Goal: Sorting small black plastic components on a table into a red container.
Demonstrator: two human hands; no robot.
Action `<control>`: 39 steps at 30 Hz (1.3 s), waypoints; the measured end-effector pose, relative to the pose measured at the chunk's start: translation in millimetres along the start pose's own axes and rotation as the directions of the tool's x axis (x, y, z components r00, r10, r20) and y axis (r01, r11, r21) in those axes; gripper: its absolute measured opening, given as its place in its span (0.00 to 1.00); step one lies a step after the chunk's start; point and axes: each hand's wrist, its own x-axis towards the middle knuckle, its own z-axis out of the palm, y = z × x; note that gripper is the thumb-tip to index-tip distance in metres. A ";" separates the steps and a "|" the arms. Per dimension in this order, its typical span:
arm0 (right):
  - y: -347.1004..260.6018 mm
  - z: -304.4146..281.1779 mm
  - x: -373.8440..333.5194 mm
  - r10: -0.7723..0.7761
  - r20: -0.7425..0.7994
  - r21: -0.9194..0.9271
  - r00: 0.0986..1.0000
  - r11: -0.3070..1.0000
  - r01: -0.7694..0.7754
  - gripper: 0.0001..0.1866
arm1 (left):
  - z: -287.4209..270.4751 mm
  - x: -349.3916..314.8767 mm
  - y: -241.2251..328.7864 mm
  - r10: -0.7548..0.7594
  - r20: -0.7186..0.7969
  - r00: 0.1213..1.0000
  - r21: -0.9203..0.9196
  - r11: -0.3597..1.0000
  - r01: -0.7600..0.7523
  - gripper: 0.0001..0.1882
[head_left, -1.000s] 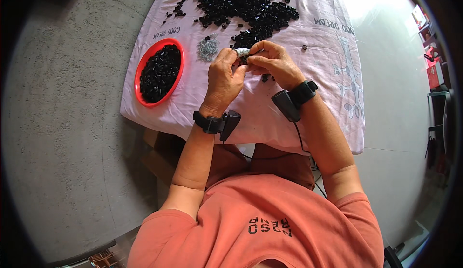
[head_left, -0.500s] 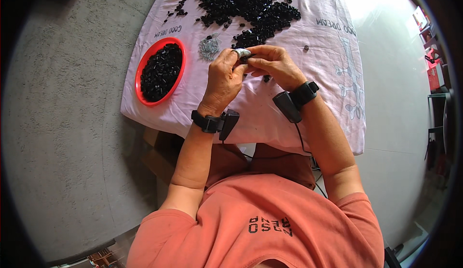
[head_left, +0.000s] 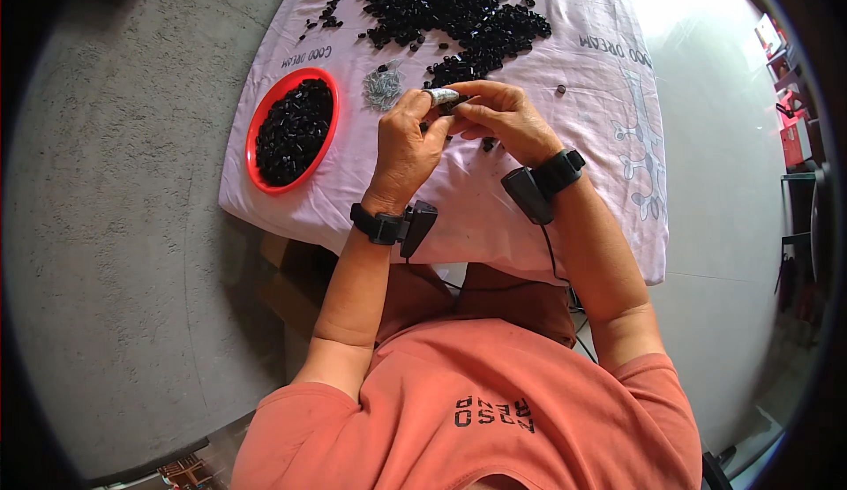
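My left hand [head_left: 409,142] and my right hand [head_left: 510,121] meet over the near end of a heap of small black plastic pieces [head_left: 441,0]. The fingers of both are pinched together at one spot. A dark bit shows between the fingertips, probably one of the black pieces, but it is mostly hidden. White wrapping [head_left: 443,97] covers a finger of my left hand. Just beyond that hand lies a small pile of thin silvery metal pins [head_left: 383,89]. To the left stands a red oval basin [head_left: 328,142] filled with more black pieces.
A pale pink printed cloth [head_left: 494,225] covers the table. One black piece [head_left: 561,89] lies alone to the right, and a few others sit beneath my hands. Black straps with boxy devices [head_left: 525,194] are on both wrists, a cable [head_left: 549,252] hanging from the right.
My hands stay together in nearly the same place. Only the fingertips have shifted slightly, with the wrapped finger a little flatter. The basin and piles look unchanged.
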 end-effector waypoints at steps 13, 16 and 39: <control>-6.6 -17.7 1.2 -0.117 -0.333 -0.089 0.935 0.992 0.093 0.13 | -15.5 -20.5 -54.7 -0.216 -0.079 0.973 0.116 0.967 0.225 0.10; -2.0 -26.0 3.8 -0.150 -0.371 -0.146 0.917 0.984 0.102 0.12 | -19.2 -29.8 -70.6 -0.219 -0.078 0.973 0.158 0.960 0.229 0.09; 15.3 -42.4 9.2 -0.323 -0.538 -0.481 0.778 0.876 0.031 0.08 | -23.5 -48.0 -84.7 -0.563 -0.010 0.826 -0.445 0.742 0.501 0.06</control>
